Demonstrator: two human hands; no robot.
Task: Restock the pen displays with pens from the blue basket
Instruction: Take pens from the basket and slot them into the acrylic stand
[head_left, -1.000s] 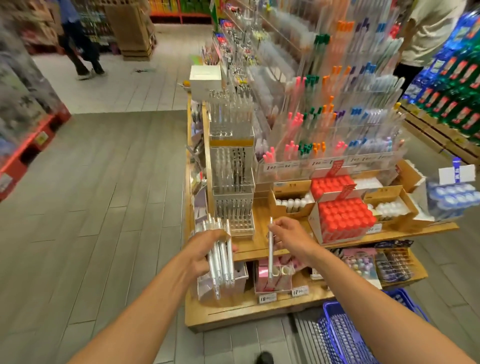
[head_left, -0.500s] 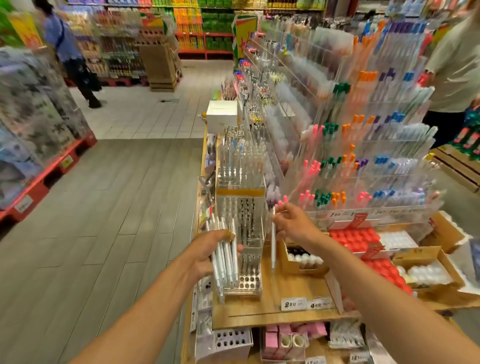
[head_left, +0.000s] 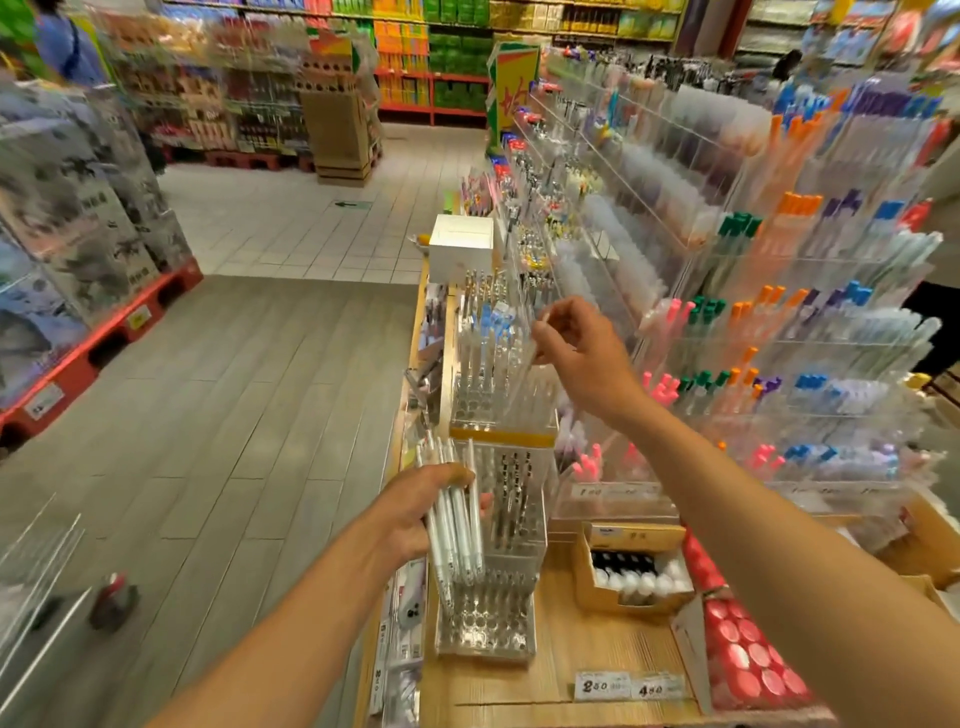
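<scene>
Head view of a store pen aisle. The left hand (head_left: 415, 514) grips a bundle of white pens (head_left: 454, 525), fingers curled round them, just beside the middle tier of a clear stepped pen display (head_left: 493, 519) standing on the wooden surface (head_left: 550, 670). The right hand (head_left: 582, 353) is raised over the display's top tier, thumb and fingers pinching a single white pen (head_left: 530, 358), motion-blurred, tilted above the tier's holes. Tiered racks of coloured pens (head_left: 779, 338) stand to the right. A cardboard box of small bottles (head_left: 631, 571) sits near the display.
</scene>
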